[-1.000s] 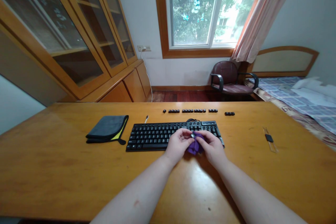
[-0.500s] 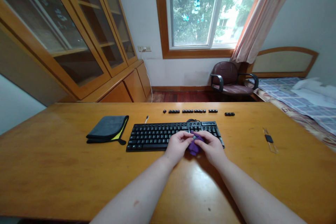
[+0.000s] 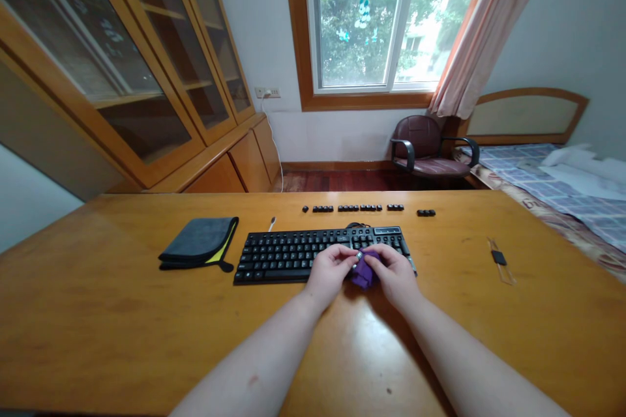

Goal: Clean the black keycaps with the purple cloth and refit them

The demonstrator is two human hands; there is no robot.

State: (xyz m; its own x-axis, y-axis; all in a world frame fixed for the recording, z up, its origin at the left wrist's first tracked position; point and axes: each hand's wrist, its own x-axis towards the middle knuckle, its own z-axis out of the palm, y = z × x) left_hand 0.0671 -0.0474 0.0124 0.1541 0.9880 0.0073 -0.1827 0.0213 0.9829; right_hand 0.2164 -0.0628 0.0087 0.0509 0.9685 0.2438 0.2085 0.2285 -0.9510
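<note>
Over the right part of a black keyboard (image 3: 278,253), my two hands meet fingertip to fingertip. My left hand (image 3: 332,270) pinches a small, pale-glinting piece (image 3: 359,256) that looks like a keycap. A crumpled purple cloth (image 3: 364,275) hangs from my right hand (image 3: 394,270), its thumb and fingers closed on the fabric against the keycap. Some keys at the keyboard's right side are hidden behind my hands. Behind the keyboard, loose black keycaps (image 3: 348,208) lie in a row of small groups.
Left of the keyboard lies a folded grey cloth (image 3: 198,239) with a yellow inside. A small brush (image 3: 272,223) rests behind the keyboard. On the right is a wire keycap puller (image 3: 499,258) with a black middle. The wooden desk (image 3: 122,326) ends before a chair (image 3: 423,146).
The small pale piece shows more clearly between my fingertips, and the purple cloth has shifted slightly in my grip. The view has moved a little; the rest stays in place.
</note>
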